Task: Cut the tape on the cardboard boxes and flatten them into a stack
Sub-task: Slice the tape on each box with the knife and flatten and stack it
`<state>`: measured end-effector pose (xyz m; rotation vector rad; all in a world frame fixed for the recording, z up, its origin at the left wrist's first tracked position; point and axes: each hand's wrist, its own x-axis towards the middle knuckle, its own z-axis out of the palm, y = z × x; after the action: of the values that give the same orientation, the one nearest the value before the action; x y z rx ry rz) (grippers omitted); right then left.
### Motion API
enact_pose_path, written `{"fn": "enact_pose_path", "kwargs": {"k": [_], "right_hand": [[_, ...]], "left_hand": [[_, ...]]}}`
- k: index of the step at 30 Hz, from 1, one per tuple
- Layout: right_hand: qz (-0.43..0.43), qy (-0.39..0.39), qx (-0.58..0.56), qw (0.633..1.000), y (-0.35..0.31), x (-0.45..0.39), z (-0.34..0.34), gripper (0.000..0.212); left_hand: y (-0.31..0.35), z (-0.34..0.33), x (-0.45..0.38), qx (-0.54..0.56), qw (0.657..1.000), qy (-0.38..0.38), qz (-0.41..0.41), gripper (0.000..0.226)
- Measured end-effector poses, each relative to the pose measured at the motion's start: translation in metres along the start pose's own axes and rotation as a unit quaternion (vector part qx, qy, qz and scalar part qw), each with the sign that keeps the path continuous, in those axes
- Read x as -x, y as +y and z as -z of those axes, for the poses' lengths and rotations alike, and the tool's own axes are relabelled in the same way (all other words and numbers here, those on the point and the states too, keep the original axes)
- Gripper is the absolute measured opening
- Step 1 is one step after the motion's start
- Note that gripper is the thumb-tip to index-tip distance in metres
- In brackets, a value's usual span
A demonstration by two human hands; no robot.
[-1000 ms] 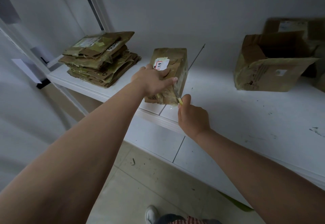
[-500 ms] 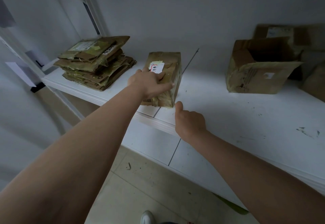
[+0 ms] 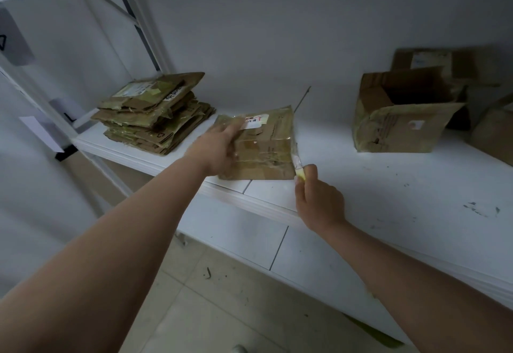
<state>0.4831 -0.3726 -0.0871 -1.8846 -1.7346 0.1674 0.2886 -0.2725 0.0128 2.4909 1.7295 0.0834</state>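
Left hand (image 3: 219,150) is pressing flat on the taped box (image 3: 266,150) — right hand (image 3: 319,200) is gripping a yellow cutter (image 3: 299,175) at its right edge

A brown taped cardboard box (image 3: 263,144) bearing a white label is laid flat near the shelf's front edge. A stack of flattened boxes (image 3: 155,115) is piled to its left. An open, worn box (image 3: 402,114) is stood well apart on the right.

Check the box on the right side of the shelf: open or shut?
Open. The box has its top flaps up and a dark hollow shows inside; whether anything lies in it cannot be told.
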Motion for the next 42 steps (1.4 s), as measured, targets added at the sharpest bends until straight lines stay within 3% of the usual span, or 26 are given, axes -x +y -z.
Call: {"fn": "enact_pose_path", "kwargs": {"k": [5,21,28,42], "right_hand": [[0.004,-0.002,0.023,1.0,0.009,-0.006,0.004,0.026],[0.037,-0.032,0.032,0.998,0.027,-0.021,0.007,0.026],[0.078,-0.016,-0.018,0.997,0.031,-0.023,0.008,0.052],[0.106,-0.092,0.131,0.981,0.041,-0.014,0.015,0.026]], "left_hand": [[0.003,-0.014,-0.003,-0.029,0.999,0.017,0.001,0.059],[0.001,-0.022,-0.005,-0.049,0.998,0.033,0.0,0.057],[-0.004,-0.028,-0.008,-0.057,0.997,0.05,-0.001,0.055],[-0.003,-0.03,-0.011,-0.097,0.994,0.045,0.0,0.056]]}}
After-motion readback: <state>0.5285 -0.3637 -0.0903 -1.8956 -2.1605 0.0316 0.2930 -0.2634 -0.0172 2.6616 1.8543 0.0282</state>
